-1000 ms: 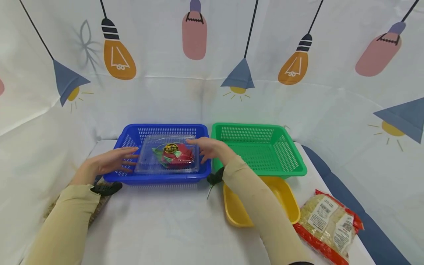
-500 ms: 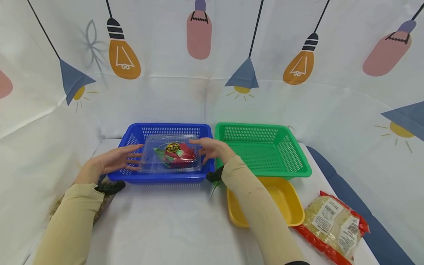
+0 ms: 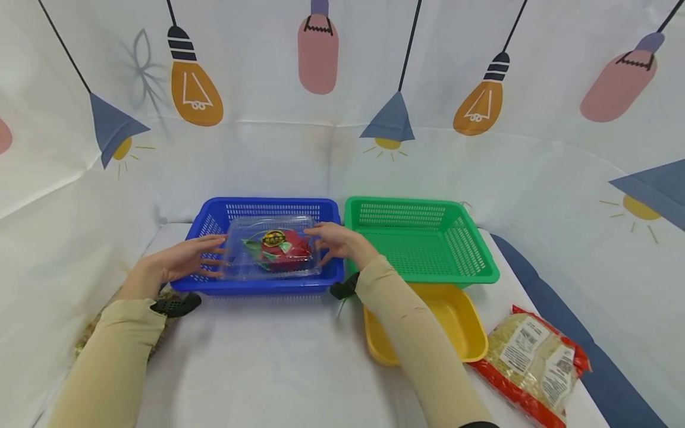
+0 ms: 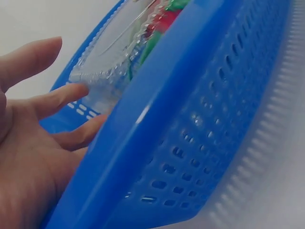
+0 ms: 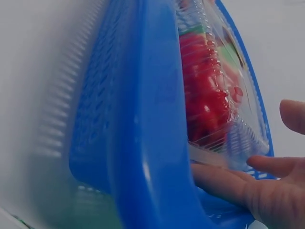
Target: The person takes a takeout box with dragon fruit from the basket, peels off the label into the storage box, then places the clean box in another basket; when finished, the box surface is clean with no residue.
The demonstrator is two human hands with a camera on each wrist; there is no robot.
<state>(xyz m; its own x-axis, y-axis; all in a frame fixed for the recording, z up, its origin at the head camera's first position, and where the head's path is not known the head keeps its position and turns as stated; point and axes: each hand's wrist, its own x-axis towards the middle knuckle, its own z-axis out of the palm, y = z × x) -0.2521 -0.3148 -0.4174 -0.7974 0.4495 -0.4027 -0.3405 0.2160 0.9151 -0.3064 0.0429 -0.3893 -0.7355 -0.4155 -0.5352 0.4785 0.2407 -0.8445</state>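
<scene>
A clear plastic clamshell box (image 3: pixel 241 258) with a black-and-gold label lies in the blue basket (image 3: pixel 257 289). Glossy red and green produce (image 5: pixel 207 102) shows through its walls. At the box's left end is my left hand (image 3: pixel 179 260), fingers spread and nearly straight, the fingertips right at the box edge. In the left wrist view the thumb stands up, apart from the box. My right hand (image 3: pixel 339 241) is at the opposite end, its fingers reaching inside the basket rim beside the box. Its thumb (image 5: pixel 293 116) is held away from the box in the right wrist view.
A green basket (image 3: pixel 423 278) stands to the right of the blue one. In front of it sits a yellow tray (image 3: pixel 473 333), partly under my right sleeve. A red-edged bag of pale grains (image 3: pixel 532 362) lies at right; another bag (image 3: pixel 96 324) is mostly behind my left forearm.
The head view has shifted slightly. Both hands stay at the two ends of the box, which keeps nearly the same place in the blue basket.
</scene>
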